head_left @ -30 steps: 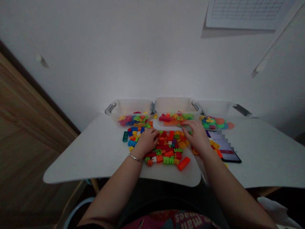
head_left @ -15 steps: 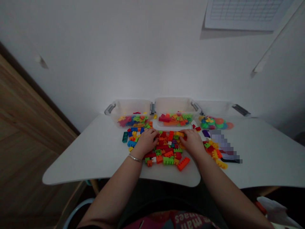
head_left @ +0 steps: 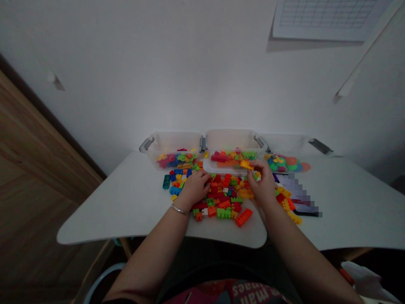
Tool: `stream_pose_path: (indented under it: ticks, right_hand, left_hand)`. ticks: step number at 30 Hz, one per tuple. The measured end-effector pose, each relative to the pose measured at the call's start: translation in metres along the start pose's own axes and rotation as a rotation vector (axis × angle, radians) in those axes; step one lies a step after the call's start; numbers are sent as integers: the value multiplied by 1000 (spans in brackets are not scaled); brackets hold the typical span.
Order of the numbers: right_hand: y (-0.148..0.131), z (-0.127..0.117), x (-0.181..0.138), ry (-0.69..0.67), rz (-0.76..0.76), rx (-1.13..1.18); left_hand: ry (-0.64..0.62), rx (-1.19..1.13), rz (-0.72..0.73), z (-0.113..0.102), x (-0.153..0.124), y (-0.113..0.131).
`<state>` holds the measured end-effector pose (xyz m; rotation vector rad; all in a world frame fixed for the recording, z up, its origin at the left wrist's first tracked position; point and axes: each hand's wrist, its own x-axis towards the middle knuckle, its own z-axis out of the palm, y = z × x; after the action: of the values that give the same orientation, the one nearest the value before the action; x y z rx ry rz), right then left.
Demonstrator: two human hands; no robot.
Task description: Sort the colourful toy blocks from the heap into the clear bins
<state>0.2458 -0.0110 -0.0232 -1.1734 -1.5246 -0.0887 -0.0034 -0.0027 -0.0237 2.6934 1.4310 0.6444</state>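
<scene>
Between the thumb and fingers of my right hand is a yellow toy brick, raised above the pile near the front of the middle box. My left hand rests at the left side of the pile of toy bricks, its fingers bent and a little apart, with nothing visible in them. Red, orange, green and yellow pieces make up most of this pile. Blue bricks lie just left of my left hand. An orange brick sits at the pile's near right edge.
Along the wall stand three clear plastic boxes: a left box, a middle box and a right box, each with coloured pieces inside. Yellow bricks and a flat, partly blurred dark-edged object lie right of my right forearm.
My right hand has risen and moved slightly right and away from me, lifting the yellow brick off the pile. My left hand has stayed in place.
</scene>
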Motion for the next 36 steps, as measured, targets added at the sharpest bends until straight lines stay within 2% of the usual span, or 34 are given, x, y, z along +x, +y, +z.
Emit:
stream_pose_path:
  ticks: [6, 10, 13, 18, 25, 31, 36]
  right_hand:
    - [-4, -8, 42, 105, -30, -49]
    - [3, -2, 66, 83, -15, -101]
    - [7, 7, 71, 61, 6, -179]
    - [5, 16, 64, 0, 1, -349]
    - [2, 13, 56, -105, -69, -408]
    - [-6, 5, 43, -81, -142, -291]
    - [-17, 3, 14, -212, -227, -158]
  left_hand:
    - [-11, -4, -9, -2, 0, 1]
    - [-5, -14, -8, -1, 0, 0]
    - [2, -24, -3, -1, -1, -1]
    - [7, -25, -3, 0, -1, -1]
    - [0, -13, -5, -1, -1, 0]
    - [-3, -7, -4, 0, 0, -1]
    - [5, -10, -4, 2, 0, -1]
